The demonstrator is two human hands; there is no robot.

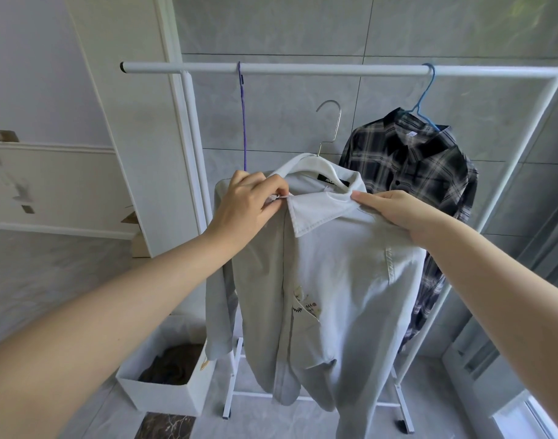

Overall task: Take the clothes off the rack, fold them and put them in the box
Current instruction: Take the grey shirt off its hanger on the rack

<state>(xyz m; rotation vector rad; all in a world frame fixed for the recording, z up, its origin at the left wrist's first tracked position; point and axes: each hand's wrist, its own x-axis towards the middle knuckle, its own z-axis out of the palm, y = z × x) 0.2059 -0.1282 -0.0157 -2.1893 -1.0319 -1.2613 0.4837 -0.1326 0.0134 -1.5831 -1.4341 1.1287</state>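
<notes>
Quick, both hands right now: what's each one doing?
Left hand: fingers pinch the pale shirt at the collar's left side.
Right hand: grips the same shirt at its right shoulder, beside the collar.

A home, likely a laundry corner: grey marble-look wall tiles (303, 26) and floor tiles (271, 419), a white clothes rack (303, 70) with shirts on hangers, a white door frame (173, 122), a white storage box (163, 394) of clothes.
</notes>
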